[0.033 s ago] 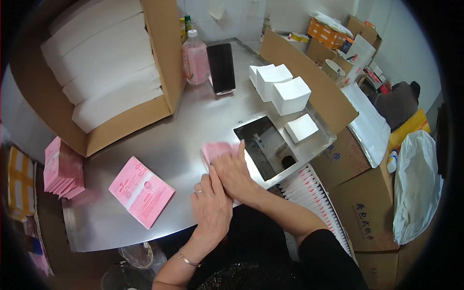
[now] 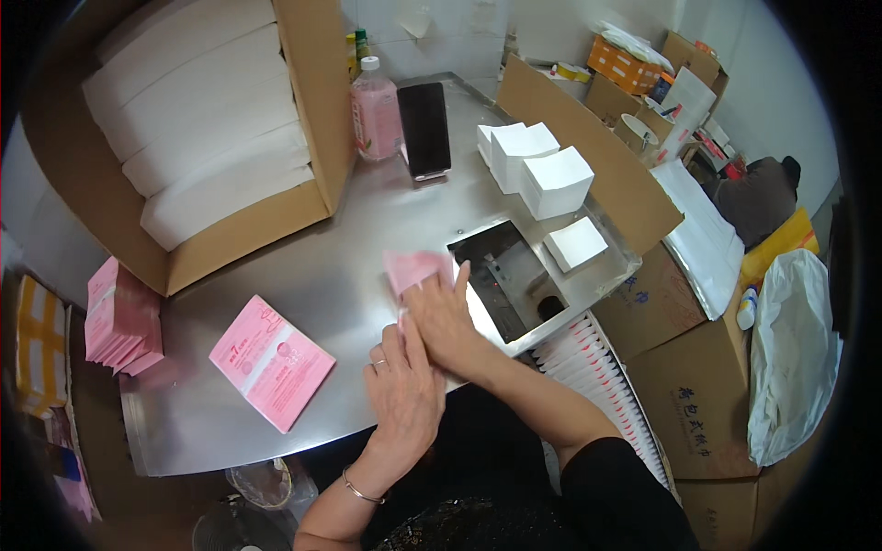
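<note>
A pink plastic wrapper (image 2: pixel 418 267), slightly smeared by motion, lies at the middle of the steel tabletop. My right hand (image 2: pixel 443 321) grips it from above, thumb side toward the recessed opening. Close against it, my left hand (image 2: pixel 404 395) has its fingers bent and pinched at the near end of the wrapper, where a sliver of pink shows. The fingertips of both hands are partly hidden. To the left lies a flat stack of pink printed wrappers (image 2: pixel 272 364) with a white band. More pink wrappers (image 2: pixel 122 317) stand piled at the table's left edge.
A carton (image 2: pixel 248 241) of white tissue bundles stands back left. Behind are a pink drink bottle (image 2: pixel 375 110) and a phone (image 2: pixel 424 130) on a stand. White tissue stacks (image 2: pixel 556 182) sit right of a rectangular opening (image 2: pixel 508 275). Below right, a box holds rows of packets (image 2: pixel 597 386).
The far end of the pink wrapper lifts and spreads slightly upward. Both hands stay nearly where they were; the whole view shifts a little to the right.
</note>
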Available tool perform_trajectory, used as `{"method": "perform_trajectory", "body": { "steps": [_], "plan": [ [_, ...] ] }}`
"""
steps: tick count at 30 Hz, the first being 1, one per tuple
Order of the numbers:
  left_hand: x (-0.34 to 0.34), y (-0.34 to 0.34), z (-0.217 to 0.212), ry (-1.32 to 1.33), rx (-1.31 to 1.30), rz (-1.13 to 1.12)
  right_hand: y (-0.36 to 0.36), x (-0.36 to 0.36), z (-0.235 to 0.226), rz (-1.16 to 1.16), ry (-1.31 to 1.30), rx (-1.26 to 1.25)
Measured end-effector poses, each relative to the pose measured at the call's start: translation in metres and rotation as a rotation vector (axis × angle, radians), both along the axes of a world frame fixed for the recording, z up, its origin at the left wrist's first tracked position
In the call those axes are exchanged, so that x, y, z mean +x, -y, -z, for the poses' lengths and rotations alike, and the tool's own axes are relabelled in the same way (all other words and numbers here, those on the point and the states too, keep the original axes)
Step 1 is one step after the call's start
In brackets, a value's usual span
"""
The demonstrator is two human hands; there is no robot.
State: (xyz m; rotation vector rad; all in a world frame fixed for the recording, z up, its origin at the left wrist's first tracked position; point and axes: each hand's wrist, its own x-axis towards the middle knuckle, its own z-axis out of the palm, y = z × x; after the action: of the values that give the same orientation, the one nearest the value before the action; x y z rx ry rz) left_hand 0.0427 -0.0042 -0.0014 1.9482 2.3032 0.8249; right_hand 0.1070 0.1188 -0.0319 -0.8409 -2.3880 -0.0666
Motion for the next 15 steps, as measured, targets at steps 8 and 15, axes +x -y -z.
{"method": "perform_trajectory", "body": {
  "steps": [8, 15],
  "plan": [
    [-0.042, 0.050, 0.002, 0.231, 0.036, 0.463, -0.072, 0.092, 0.006, 0.317, 0.191, -0.458],
    [-0.126, 0.080, -0.004, 0.022, 0.350, -0.300, -0.060, 0.147, -0.027, 0.394, -0.049, -0.043]
  ]
}}
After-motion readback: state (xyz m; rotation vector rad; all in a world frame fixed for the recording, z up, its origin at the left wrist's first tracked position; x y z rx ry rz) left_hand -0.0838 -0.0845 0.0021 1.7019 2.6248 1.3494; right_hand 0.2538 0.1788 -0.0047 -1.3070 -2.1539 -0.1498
